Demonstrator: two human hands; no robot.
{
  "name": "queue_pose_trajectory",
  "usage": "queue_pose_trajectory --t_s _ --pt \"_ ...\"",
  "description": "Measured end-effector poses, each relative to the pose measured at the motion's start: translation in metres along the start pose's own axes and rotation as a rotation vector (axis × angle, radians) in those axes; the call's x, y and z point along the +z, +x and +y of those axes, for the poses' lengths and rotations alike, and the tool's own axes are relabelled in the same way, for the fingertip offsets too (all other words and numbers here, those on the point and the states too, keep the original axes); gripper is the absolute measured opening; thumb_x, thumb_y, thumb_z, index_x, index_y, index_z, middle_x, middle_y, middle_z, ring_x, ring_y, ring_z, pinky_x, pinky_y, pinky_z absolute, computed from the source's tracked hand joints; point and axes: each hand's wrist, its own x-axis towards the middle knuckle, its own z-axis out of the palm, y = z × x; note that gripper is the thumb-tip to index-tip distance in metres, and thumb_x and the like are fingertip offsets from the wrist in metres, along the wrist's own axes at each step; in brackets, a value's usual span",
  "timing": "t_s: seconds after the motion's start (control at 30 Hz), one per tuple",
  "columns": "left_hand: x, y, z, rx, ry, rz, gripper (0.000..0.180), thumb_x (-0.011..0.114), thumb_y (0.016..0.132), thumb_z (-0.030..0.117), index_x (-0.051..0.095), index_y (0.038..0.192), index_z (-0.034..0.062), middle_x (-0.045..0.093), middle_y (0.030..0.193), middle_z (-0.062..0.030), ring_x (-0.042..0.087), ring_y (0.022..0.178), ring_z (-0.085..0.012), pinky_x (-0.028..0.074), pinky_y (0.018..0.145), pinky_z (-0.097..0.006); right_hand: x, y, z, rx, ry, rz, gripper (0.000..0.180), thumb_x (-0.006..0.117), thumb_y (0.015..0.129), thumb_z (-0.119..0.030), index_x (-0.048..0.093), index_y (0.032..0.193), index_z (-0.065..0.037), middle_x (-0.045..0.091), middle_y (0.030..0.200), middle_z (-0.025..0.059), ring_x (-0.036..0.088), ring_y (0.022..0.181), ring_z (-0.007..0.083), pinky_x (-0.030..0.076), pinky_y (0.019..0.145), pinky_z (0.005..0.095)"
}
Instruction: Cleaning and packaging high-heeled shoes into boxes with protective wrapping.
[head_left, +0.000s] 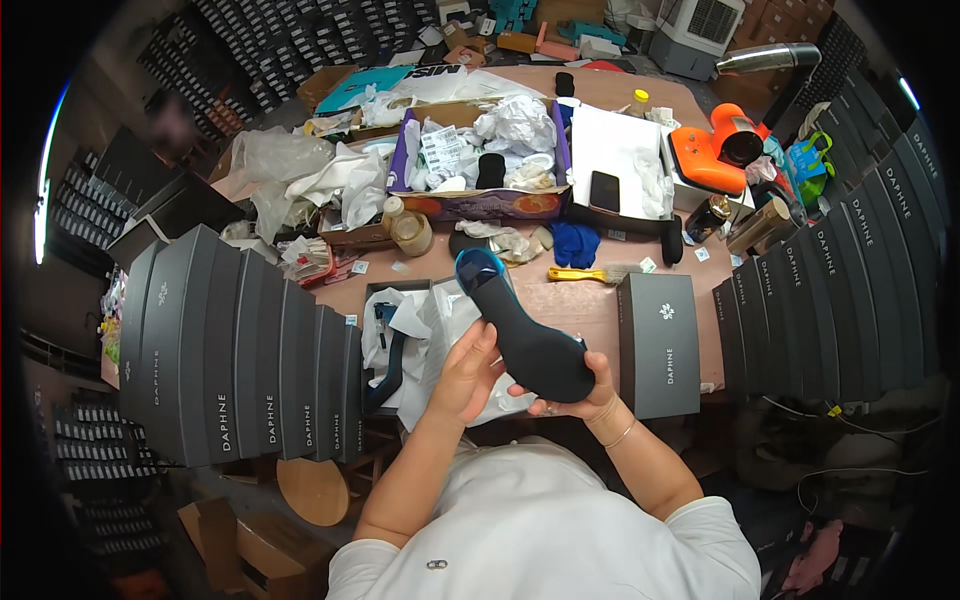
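A heeled shoe (528,335), black sole facing up and shiny blue round the heel and edges, is held in front of me above the table edge. My right hand (588,388) grips its toe end, thumb against the sole. At the left side of its narrow middle, my left hand (468,372) holds on with bent fingers, partly hidden by the shoe. Under and left of my hands lies an open shoebox (398,287) with white tissue paper (455,320). Inside it rests a second dark blue shoe (392,365).
Rows of dark grey shoeboxes (180,345) stand at left, more boxes (835,310) at right. A closed shoebox (660,345) sits right of my hands. Beyond are a yellow-handled brush (578,274), blue cloth (575,245), a jar (410,232), a purple carton (470,207) and an orange device (706,160).
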Motion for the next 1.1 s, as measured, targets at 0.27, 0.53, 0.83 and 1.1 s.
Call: queue_pose_trajectory --t_s 0.27,0.53,0.83,1.1 --pt "-0.025 0.000 -0.027 -0.116 -0.592 -0.089 0.050 0.049 0.090 0.037 0.045 0.122 -0.0007 0.056 0.081 -0.0065 0.056 0.069 -0.0166 0.047 0.090 -0.035 0.052 0.003 0.014 0.001 -1.460 0.155 0.047 0.068 0.084 -0.016 0.051 0.126 -0.006 0.051 0.126 0.0097 0.051 0.114 0.0222 0.037 0.100 0.0363" --pt "-0.045 -0.023 -0.014 -0.314 -0.202 -0.047 0.061 0.047 0.095 0.046 0.039 0.133 -0.0005 0.057 0.117 -0.0133 0.059 0.106 -0.0209 0.050 0.091 -0.035 0.063 0.021 0.027 -0.083 -2.206 0.041 0.037 0.070 0.078 -0.024 0.059 0.111 -0.010 0.057 0.094 0.0095 0.054 0.087 0.0273 0.039 0.079 0.0396" --pt "-0.049 -0.031 -0.030 -0.149 -0.341 0.090 0.054 0.047 0.094 0.050 0.048 0.126 0.0065 0.059 0.116 -0.0113 0.060 0.106 -0.0208 0.051 0.090 -0.036 0.010 0.041 0.049 -0.423 -2.241 0.165 0.037 0.073 0.075 -0.026 0.060 0.106 -0.009 0.057 0.094 0.0099 0.054 0.088 0.0276 0.040 0.076 0.0373" --pt "-0.069 -0.035 -0.043 -0.288 -0.568 0.008 0.048 0.041 0.100 0.037 0.039 0.137 0.0070 0.053 0.127 -0.0164 0.052 0.118 -0.0262 0.040 0.103 -0.041 0.039 0.035 0.043 -0.048 -2.256 -0.178 0.042 0.069 0.077 -0.044 0.060 0.099 -0.008 0.054 0.090 0.0082 0.052 0.085 0.0263 0.038 0.074 0.0368"
